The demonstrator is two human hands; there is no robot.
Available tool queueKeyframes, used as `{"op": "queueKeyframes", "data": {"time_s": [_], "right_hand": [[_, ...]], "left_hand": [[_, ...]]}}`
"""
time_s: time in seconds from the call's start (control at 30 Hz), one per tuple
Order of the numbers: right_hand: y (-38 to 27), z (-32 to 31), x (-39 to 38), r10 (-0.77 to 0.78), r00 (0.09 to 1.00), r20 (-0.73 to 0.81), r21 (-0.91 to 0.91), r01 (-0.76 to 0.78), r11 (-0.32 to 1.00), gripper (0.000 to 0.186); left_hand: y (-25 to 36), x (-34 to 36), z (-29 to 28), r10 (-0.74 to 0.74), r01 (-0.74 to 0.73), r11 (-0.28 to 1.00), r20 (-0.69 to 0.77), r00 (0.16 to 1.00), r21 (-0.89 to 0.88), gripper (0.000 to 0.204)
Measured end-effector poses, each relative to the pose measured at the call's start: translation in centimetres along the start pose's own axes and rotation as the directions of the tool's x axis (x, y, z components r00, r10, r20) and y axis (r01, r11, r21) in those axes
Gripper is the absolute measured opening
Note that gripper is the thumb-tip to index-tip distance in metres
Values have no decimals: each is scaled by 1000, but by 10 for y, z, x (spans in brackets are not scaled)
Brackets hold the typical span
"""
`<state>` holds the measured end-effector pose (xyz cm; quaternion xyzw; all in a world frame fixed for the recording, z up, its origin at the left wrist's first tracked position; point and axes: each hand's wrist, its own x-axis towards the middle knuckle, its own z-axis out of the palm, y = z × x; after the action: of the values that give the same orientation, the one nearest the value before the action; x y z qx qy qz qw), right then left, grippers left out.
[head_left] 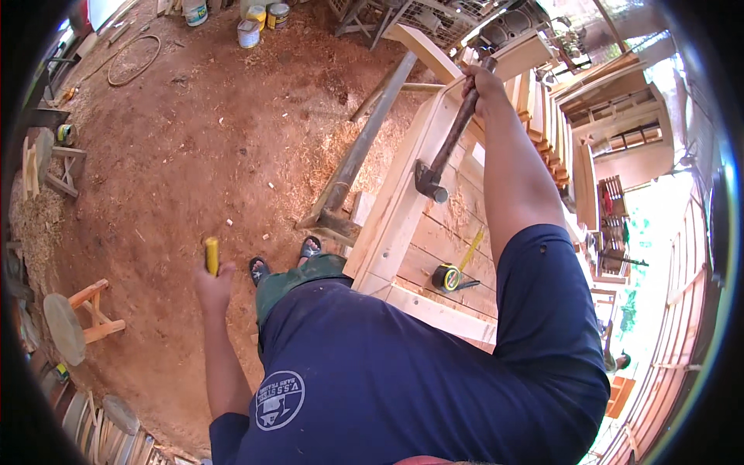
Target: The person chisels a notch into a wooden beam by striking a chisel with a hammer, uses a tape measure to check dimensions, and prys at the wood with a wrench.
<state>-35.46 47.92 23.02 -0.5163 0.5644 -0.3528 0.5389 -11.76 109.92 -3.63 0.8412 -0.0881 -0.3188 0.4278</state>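
Note:
My right hand [487,89] is closed round the far end of the handle of a hammer [443,159]. The hammer's dark metal head hangs over the edge of a pale wooden frame [382,248], which lies on a plank bench. My left hand [215,288], out to the left above the dirt floor, grips a tool with a yellow handle [211,254]; the rest of this tool is hidden, so its kind does not show. Inside the frame lies a yellow and black tape measure [446,277], its tape partly out, beside a small dark object [468,284].
Several stacked boards [546,132] stand beyond my right arm. A metal pipe [372,132] slants beside the bench. Round-topped stools [66,329] stand at left. Paint cans [249,33] and a coiled hose [138,62] are at the back. Wood shavings [341,159] litter the floor.

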Motion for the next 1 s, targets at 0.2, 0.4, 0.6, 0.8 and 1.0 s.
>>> {"op": "queueKeyframes", "data": {"time_s": [0.2, 0.4, 0.6, 0.8, 1.0], "right_hand": [[7, 3, 0, -44, 999, -6, -57, 44, 997, 17], [8, 6, -2, -6, 1000, 2, 6, 6, 1000, 19], [3, 1, -7, -49, 996, -70, -44, 46, 998, 18], [3, 6, -16, -75, 996, -46, -52, 73, 996, 17], [1, 5, -19, -80, 995, -56, -54, 77, 996, 17]], "left_hand": [[236, -71, 114, 469, -668, 726, 593, 654, 163, 65], [241, -88, 188, 504, -817, 521, 683, 528, 247, 62], [244, -92, 196, 440, -780, 592, 730, 523, 203, 59], [251, -93, 191, 409, -789, 564, 746, 526, 246, 59], [259, -95, 188, 410, -809, 533, 761, 502, 247, 56]]}}
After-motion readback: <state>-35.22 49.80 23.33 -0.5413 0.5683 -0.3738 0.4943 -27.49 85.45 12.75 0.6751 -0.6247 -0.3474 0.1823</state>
